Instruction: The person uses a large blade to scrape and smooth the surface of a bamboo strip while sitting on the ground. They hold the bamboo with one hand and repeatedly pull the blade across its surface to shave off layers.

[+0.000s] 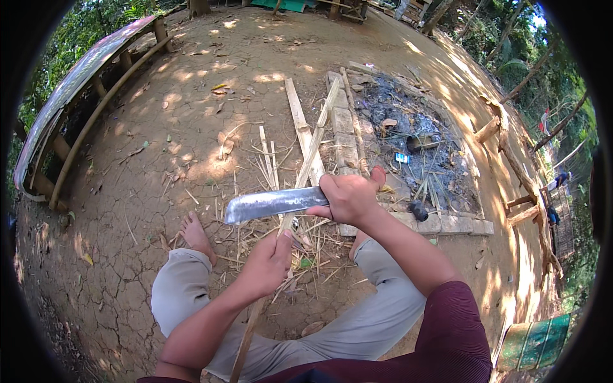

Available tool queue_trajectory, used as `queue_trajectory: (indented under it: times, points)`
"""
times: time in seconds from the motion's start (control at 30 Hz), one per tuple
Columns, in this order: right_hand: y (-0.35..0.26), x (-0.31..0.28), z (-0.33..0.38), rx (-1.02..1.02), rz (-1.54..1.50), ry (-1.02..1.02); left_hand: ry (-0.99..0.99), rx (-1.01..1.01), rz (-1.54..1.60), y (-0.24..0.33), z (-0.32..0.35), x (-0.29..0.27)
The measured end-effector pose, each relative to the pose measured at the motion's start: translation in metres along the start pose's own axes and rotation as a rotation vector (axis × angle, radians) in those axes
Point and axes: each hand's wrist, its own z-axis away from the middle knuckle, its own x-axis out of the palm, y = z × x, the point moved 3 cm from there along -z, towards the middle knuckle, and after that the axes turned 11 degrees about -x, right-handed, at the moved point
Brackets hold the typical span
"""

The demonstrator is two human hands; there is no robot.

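My right hand (352, 196) is wrapped round the handle of a machete (268, 204), whose broad grey blade points left. A long pale strip of split wood or bamboo (248, 338) is gripped in my left hand (263, 265). It slants from my lap up past the blade, which lies across it just above my left hand. Whether the edge has bitten into the strip cannot be seen. Beyond the blade, a flat pale board (299, 112) rests on the ground under or against the strip. Thin split sticks (265, 153) lie to its left.
Shavings are scattered on the cracked earth between my bare feet (196, 236). At right, a brick border (345, 142) frames an ash bed (399, 121) with a blackened can (423, 142). A long bench (89, 64) stands far left, a log rail (511, 159) far right.
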Motion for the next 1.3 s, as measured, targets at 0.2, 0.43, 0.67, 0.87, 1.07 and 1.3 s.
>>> queue_trajectory:
  times: [0.2, 0.43, 0.67, 0.87, 1.07, 1.3]
  points:
    - [0.090, 0.024, 0.046, 0.629, -0.054, -0.147, -0.015, 0.014, -0.146, -0.011, 0.005, 0.005]
    - [0.111, 0.016, 0.051, 0.624, -0.014, -0.087, -0.005, 0.016, -0.207, -0.008, 0.023, 0.012]
    - [0.120, 0.014, 0.080, 0.976, -0.218, 0.011, -0.176, -0.124, 0.164, 0.012, 0.020, -0.001]
    - [0.110, 0.026, 0.060, 1.247, -0.713, 0.146, -0.163, -0.011, 0.402, 0.044, -0.005, -0.013]
    - [0.015, -0.021, -0.016, 0.272, -0.255, 0.081, -0.072, 0.062, 0.464, 0.056, -0.010, -0.020]
    - [0.049, 0.003, -0.018, 0.334, -0.090, 0.137, -0.226, -0.105, 0.561, 0.052, -0.002, -0.010]
